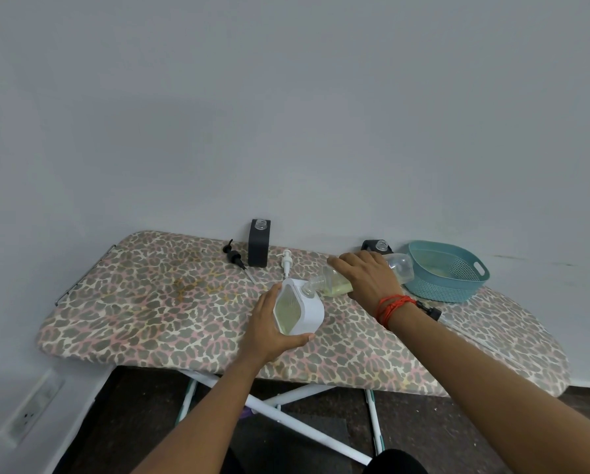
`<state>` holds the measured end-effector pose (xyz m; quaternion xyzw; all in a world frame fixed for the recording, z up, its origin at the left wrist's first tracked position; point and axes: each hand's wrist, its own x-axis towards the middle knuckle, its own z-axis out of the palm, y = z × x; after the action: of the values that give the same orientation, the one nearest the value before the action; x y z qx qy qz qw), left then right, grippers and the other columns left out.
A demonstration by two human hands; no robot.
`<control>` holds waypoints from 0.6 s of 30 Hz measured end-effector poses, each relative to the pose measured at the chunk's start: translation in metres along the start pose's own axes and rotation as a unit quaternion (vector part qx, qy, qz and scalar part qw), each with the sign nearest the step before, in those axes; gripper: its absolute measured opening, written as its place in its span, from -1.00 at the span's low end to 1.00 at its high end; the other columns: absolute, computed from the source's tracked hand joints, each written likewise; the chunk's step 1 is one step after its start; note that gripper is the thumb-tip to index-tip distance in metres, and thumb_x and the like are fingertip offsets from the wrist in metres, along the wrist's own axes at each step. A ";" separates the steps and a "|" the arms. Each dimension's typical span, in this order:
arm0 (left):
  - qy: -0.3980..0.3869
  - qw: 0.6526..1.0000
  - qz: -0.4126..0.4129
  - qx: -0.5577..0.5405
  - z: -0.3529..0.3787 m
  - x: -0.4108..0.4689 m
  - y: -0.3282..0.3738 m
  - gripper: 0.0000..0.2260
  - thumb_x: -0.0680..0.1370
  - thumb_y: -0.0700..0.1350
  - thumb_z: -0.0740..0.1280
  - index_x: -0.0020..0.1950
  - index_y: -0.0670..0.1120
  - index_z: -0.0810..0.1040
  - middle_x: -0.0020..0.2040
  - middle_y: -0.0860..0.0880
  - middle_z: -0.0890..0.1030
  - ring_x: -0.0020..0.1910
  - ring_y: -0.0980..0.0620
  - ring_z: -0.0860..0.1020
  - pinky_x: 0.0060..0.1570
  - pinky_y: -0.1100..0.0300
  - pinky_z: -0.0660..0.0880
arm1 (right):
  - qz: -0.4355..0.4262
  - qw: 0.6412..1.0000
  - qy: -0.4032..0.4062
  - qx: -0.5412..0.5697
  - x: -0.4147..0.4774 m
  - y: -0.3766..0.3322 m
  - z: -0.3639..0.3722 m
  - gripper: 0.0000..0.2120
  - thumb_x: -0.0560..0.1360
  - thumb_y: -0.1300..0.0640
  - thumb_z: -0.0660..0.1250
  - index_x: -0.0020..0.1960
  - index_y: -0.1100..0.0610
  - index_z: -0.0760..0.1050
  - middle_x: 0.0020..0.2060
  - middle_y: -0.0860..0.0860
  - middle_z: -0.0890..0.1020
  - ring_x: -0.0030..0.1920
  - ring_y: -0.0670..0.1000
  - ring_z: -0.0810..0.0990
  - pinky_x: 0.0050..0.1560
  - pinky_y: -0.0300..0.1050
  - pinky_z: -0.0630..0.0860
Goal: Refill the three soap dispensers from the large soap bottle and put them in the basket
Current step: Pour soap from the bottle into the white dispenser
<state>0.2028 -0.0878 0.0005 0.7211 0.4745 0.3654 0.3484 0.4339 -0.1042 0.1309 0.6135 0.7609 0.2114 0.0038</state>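
Note:
My left hand grips a white square soap dispenser on the ironing board, its clear side showing pale yellow soap. My right hand holds the large clear soap bottle tipped on its side, its neck at the white dispenser's open mouth. A dark grey dispenser stands open at the back by the wall. Another dark dispenser stands behind my right hand, partly hidden. The teal basket sits at the right.
A black pump head and a white pump head lie on the leopard-print ironing board. Another black pump lies past my right wrist. The wall runs close behind the board.

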 end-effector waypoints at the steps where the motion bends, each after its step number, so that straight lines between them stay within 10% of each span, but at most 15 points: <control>1: 0.000 1.000 0.000 0.000 0.000 0.000 0.000 0.14 0.20 0.31 0.62 0.64 0.06 0.12 0.58 0.07 0.24 0.52 0.06 0.26 0.47 -0.06 0.32 | 0.001 1.000 0.000 0.000 0.000 0.000 0.000 -0.25 0.15 0.17 0.64 0.29 -0.02 0.45 0.05 0.01 0.64 -0.01 0.14 0.59 0.08 0.10 0.51; 18: -0.002 1.000 -0.002 0.002 0.001 0.001 -0.003 0.14 0.22 0.28 0.64 0.64 0.07 0.11 0.59 0.07 0.23 0.53 0.07 0.24 0.47 0.02 0.28 | 0.003 1.000 0.001 0.004 0.000 -0.001 0.000 -0.23 0.12 0.19 0.65 0.27 -0.03 0.47 0.04 0.00 0.64 -0.04 0.14 0.59 0.04 0.08 0.52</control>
<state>0.2028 -0.0861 -0.0021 0.7216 0.4756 0.3624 0.3489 0.4334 -0.1046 0.1307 0.6152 0.7601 0.2093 0.0000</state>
